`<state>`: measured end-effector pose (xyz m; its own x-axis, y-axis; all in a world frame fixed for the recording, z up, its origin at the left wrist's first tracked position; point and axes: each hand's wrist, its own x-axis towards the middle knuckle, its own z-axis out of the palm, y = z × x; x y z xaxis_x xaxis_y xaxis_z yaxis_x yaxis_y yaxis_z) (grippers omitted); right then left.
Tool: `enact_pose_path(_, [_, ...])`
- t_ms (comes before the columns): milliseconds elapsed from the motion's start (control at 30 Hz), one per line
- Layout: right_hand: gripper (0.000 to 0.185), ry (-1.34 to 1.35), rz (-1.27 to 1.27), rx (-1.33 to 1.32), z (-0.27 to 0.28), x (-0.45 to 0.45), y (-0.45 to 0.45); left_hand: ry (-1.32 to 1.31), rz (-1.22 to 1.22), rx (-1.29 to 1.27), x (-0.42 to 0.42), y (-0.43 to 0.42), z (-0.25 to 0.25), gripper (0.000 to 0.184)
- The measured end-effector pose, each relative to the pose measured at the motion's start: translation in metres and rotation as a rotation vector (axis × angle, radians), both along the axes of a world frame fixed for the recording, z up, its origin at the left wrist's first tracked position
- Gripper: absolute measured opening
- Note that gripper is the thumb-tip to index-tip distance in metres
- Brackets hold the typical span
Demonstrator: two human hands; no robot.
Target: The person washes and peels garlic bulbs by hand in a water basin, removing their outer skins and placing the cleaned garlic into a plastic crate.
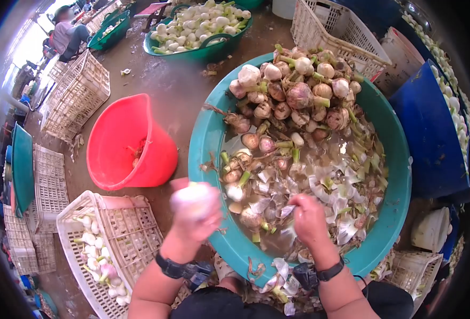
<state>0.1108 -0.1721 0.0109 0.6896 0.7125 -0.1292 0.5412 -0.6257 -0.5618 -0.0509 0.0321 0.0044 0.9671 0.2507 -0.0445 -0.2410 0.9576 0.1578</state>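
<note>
Step in hand, as I judge it from here: stripping outer skin from garlic. The left hand (196, 226) is closed around one pale, rounded bulb (195, 199), motion-blurred, beside the left rim of the green plastic basin (205, 141). The right hand (310, 219) is half curled above the basin's near half; whether it pinches anything, I cannot tell. The next move calls for a steady hold and a fingertip pull on loose layers. Rough, brown-stained bulbs (298, 97) heap toward the far edge; thin, papery skins (325, 186) lie wet toward the right edge.
</note>
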Motion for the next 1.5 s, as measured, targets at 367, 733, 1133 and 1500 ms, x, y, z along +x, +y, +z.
enact_pose_path(367, [0.044,0.657,0.267,-0.24,-0.133,-0.034,0.034,0.164,-0.112,0.614,0.004,0.009,0.051,0.08])
enact_pose_path(733, [0.028,-0.246,0.441,-0.39,-0.039,-0.005,0.013,0.867,0.007,1.632,0.019,-0.006,0.035,0.041])
enact_pose_path(1133, [0.046,0.934,0.024,0.086,-0.091,-0.048,0.069,0.932,0.087,1.752,0.022,-0.01,0.02,0.05])
enact_pose_path(1500, [0.025,0.115,0.245,0.087,0.004,-0.052,0.045,0.92,-0.169,0.802,0.03,-0.031,0.018,0.034])
